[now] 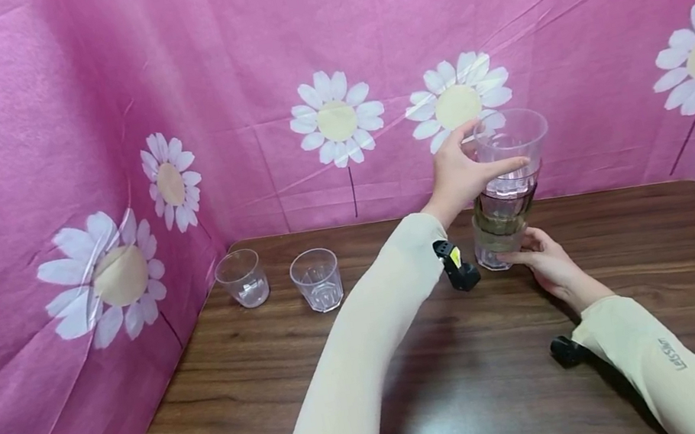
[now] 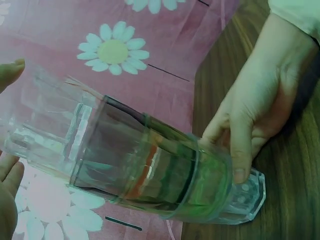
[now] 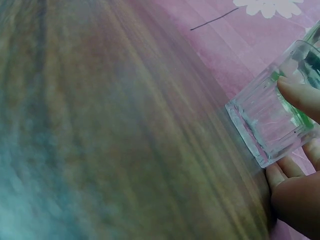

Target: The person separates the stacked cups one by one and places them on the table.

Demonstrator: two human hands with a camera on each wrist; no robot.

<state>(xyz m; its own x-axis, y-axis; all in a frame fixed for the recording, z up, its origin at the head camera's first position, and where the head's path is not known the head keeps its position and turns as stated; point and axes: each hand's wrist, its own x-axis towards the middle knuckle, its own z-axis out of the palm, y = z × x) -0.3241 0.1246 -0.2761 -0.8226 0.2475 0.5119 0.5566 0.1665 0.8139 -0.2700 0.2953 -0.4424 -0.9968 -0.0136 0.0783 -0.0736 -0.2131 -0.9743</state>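
Toward the back right of the table is a stack of nested tumblers (image 1: 506,214), clear at top and bottom with dark and greenish tinted ones between. My left hand (image 1: 461,170) grips the top clear tumbler (image 1: 510,134), thumb on one side and fingers on the other. Low on the stack, my right hand (image 1: 552,266) holds the bottom clear tumbler (image 3: 267,120) between thumb and fingers. In the left wrist view the right thumb (image 2: 241,155) lies against the stack near its base. The tumblers' nested lower parts show through the walls.
Two separate clear tumblers stand upright on the left of the wooden table (image 1: 266,386): one (image 1: 243,278) near the left edge, another (image 1: 318,280) to its right. A pink cloth (image 1: 221,53) with white daisies hangs behind and along the sides.
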